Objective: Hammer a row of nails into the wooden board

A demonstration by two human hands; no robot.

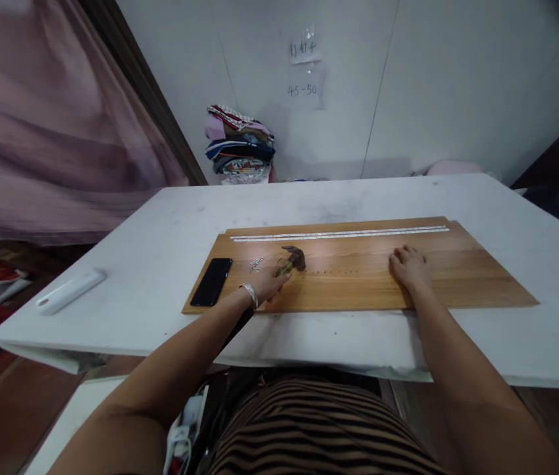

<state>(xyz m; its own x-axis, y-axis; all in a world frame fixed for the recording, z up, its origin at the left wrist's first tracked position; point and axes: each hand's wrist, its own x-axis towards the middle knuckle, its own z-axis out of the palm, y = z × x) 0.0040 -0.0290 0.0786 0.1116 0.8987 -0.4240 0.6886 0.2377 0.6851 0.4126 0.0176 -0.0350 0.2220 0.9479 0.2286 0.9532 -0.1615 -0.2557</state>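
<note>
My left hand [266, 284] is wrapped round the handle of a claw hammer [297, 258], whose dark metal head is over the wooden board [472, 280]. Just right of the hammer head, a row of small nails or nail marks [334, 272] runs along the board; I cannot tell which. A little pile of loose nails [256, 264] lies left of the hammer. My right hand [410, 266] rests on the board's right half, fingers spread and apparently holding nothing.
A black phone [211, 282] lies on the board's left end. Two long pale strips [338, 233] run along its back. The white table [160, 237] bears a white elongated object [71, 290] at left. Folded clothes [240, 145] are stacked behind, against the wall.
</note>
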